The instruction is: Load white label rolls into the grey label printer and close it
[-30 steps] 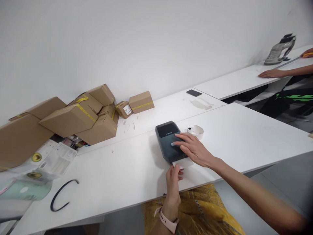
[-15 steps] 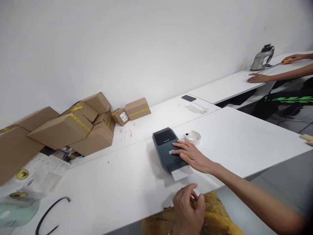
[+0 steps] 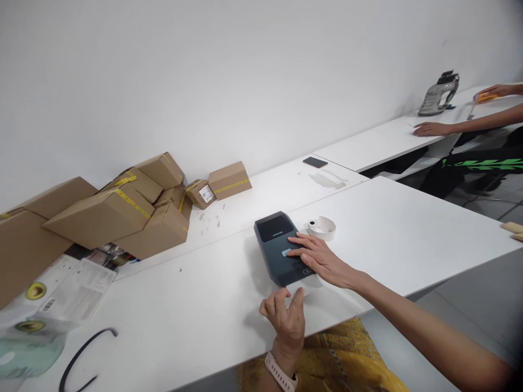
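A dark label printer (image 3: 281,247) sits on the white table, with a screen at its far end and a pale blue button. My right hand (image 3: 322,260) lies across its right side, fingers stretched out, a fingertip at the button. White paper (image 3: 308,285) sticks out of the printer's near end. At that paper is my left hand (image 3: 286,316), its fingers curled and the thumb and index finger pinched at the corner, which they partly hide. Just right of the printer stands a loosely coiled roll of white paper (image 3: 322,228).
Cardboard boxes (image 3: 102,215) are piled at the left, with plastic packaging (image 3: 77,294) and a black curved strip (image 3: 84,348) nearer me. A phone (image 3: 315,162) lies near the wall. Far right, a co-worker's hands (image 3: 431,129) rest near a large jug (image 3: 439,95).
My left hand has moved up and left from the table's front edge to the paper at the printer. My right hand has stayed on the printer. The co-worker's far hand has shifted slightly.
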A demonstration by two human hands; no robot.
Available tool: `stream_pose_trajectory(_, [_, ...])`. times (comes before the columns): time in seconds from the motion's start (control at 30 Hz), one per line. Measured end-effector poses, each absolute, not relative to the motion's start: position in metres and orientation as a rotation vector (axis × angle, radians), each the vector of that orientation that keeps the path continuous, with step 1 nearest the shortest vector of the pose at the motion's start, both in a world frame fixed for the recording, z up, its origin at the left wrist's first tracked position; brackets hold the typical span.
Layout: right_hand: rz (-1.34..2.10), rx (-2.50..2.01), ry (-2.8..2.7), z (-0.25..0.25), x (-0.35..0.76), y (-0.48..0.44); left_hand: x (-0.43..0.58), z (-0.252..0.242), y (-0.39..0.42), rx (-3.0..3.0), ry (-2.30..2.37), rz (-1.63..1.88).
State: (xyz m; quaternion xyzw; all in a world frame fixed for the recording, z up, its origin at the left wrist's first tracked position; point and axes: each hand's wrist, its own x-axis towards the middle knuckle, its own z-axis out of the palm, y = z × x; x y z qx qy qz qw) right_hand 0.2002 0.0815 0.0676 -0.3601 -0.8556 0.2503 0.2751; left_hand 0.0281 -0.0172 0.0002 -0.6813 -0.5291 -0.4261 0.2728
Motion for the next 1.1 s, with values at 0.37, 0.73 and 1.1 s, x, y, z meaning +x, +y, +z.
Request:
stream_pose_trajectory(0.37, [0.67, -0.899, -2.284, 0.056, 0.202, 0.086, 0.036, -0.005, -0.03, -1.968, -1.393, -1.177])
stream_pose_trajectory(0.73, [0.665, -0.874, -2.24, 0.048, 0.201, 0.086, 0.044, -0.012, -0.055, -2.026, -1.508, -1.354])
stream_pose_trajectory(1.1, [0.363, -0.922, -2.355, 0.053, 0.198, 0.087, 0.006, -0.025, -0.029, -1.787, -1.808, -1.728])
